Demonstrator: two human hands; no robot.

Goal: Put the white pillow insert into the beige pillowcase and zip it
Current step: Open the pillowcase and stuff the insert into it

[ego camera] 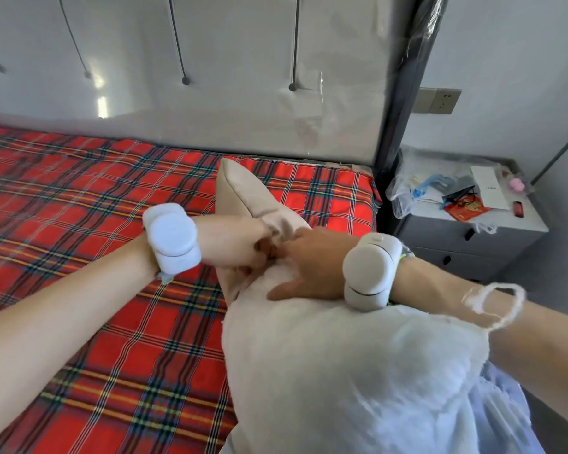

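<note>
The white pillow insert runs off the bottom edge

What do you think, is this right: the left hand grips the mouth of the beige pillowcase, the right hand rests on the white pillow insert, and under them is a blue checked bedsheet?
One detail is wrong: the checked bedsheet is red, not blue, as the head view shows. The rest holds: the left hand grips the beige pillowcase mouth, and the right hand rests on the white pillow insert.
</note>
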